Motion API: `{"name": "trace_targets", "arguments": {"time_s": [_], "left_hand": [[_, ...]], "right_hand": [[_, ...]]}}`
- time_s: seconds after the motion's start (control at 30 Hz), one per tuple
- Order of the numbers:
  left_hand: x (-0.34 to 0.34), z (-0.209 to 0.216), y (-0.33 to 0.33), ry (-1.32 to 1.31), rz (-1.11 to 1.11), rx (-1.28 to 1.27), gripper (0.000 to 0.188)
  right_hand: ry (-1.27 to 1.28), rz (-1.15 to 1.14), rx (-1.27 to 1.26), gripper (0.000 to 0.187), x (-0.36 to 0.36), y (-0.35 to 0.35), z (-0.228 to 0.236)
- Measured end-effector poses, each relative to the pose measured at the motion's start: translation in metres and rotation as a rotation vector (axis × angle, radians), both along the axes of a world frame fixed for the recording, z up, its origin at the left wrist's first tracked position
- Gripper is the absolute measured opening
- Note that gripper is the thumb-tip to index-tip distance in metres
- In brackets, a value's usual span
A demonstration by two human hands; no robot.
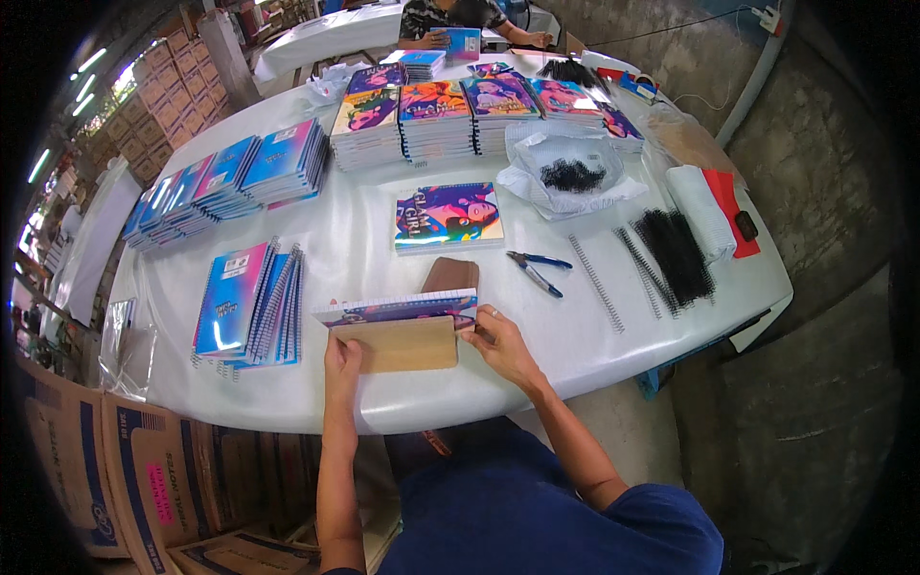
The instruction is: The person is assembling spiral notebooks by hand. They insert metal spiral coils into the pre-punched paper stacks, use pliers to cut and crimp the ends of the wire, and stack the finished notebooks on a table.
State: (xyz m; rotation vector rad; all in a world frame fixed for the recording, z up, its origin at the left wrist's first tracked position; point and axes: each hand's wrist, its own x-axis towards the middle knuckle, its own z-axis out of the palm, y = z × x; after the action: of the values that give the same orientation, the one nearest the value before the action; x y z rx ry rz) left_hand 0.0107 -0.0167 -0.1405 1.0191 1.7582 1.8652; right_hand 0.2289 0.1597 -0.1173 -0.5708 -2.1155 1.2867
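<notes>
Between both hands, at the near edge of the table, a notebook [398, 347] is held partly raised, its plain brown cardboard side facing me and a strip of white punched pages and colourful cover along the top. My left hand [343, 356] grips its left end, and my right hand [498, 342] grips the right end. Just behind it lies a brown flat object [452, 273], partly covered. Farther back rests a small stack of colourful notebooks [448, 216]. Blue-handled cutting pliers [537, 271] lie to the right, beside a loose black spiral coil [596, 283].
Spiral notebooks [230, 292] are piled at left, with more stacks [278, 158] behind. Tall cover stacks [436, 115] stand at the back. A plastic bag [570, 177] holds black bits; a bundle of black coils [676, 257] lies right. Across the table sits another person [450, 14].
</notes>
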Motion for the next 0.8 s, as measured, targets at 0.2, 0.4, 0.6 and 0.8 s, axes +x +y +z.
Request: {"name": "trace_targets", "arguments": {"time_s": [0.2, 0.4, 0.6, 0.8], "left_hand": [[-0.008, -0.005, -0.004, -0.084, -0.049, -0.05, 0.073], [-0.008, -0.007, -0.005, -0.089, -0.028, -0.066, 0.07], [-0.004, 0.001, -0.002, -0.078, -0.027, -0.014, 0.072], [-0.011, -0.007, -0.003, -0.076, -0.028, -0.011, 0.072]], "right_hand": [[-0.015, 0.009, 0.003, 0.015, 0.001, -0.002, 0.001], [0.068, -0.011, 0.062, 0.012, -0.002, -0.006, 0.006], [0.006, -0.009, 0.109, 0.013, 0.0, -0.005, 0.004], [0.022, -0.02, 0.079, 0.01, -0.001, -0.008, 0.004]]}}
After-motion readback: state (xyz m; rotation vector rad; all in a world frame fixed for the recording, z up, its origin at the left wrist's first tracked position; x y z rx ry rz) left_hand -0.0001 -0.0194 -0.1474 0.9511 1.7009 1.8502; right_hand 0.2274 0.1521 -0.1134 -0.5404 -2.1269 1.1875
